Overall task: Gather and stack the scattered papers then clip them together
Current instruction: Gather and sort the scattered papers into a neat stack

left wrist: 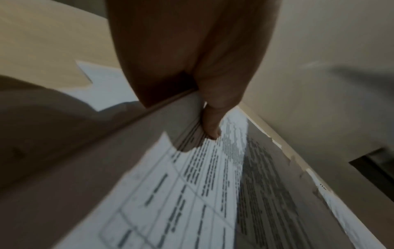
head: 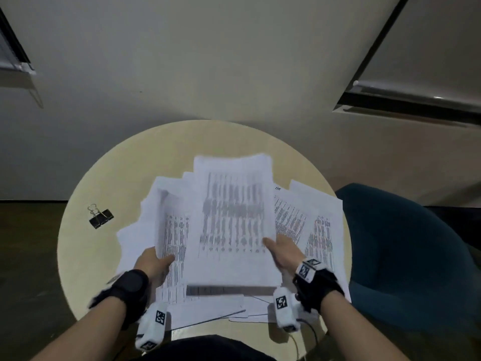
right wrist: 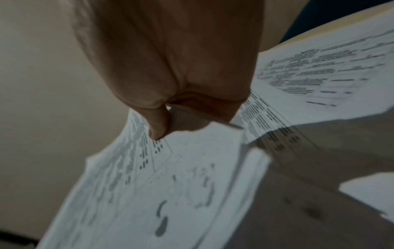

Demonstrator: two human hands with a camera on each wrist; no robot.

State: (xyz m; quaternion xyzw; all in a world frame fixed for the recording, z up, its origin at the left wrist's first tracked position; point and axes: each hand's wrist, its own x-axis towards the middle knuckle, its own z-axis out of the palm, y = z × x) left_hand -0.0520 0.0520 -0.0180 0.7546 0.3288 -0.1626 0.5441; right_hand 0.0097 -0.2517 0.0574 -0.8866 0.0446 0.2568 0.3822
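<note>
Both hands pinch sheets: left hand (head: 153, 261) a side sheet, right hand (head: 282, 252) the middle papers (head: 234, 214) over the tabletop (head: 104, 256). Square the edges before reaching left for the binder clip (head: 101, 217).

Black wrist straps (head: 130, 285), white camera pods with square black-and-white markers (head: 283, 306), thin cable (head: 311, 329)

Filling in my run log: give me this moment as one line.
stage: gathering | left hand: grips sheets | right hand: grips papers | binder clip: unused on table
</note>
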